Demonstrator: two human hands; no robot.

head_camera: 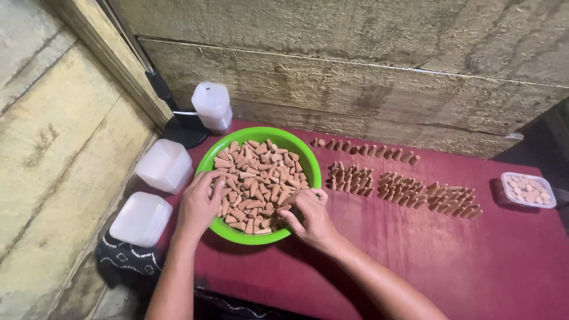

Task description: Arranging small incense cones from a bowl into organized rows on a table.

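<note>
Reaching into one green plastic bowl [308, 163], both hands touch the heap of small brown cones [258, 178] that fills it. The left hand [200, 204] lies at the near left rim with fingers curled on the cones; the right hand [308, 216] at the near right rim pinches one or two cones. The bowl stands on a dark red cloth [444, 261]. To its right, cones lie in rows [403, 186], too many to count. One clear tub [528, 190] holds more. Three white lidded containers [164, 166] stand on the left.

Rough plank wall [355, 65] behind a maroon-clothed table [450, 261], dim light
</note>
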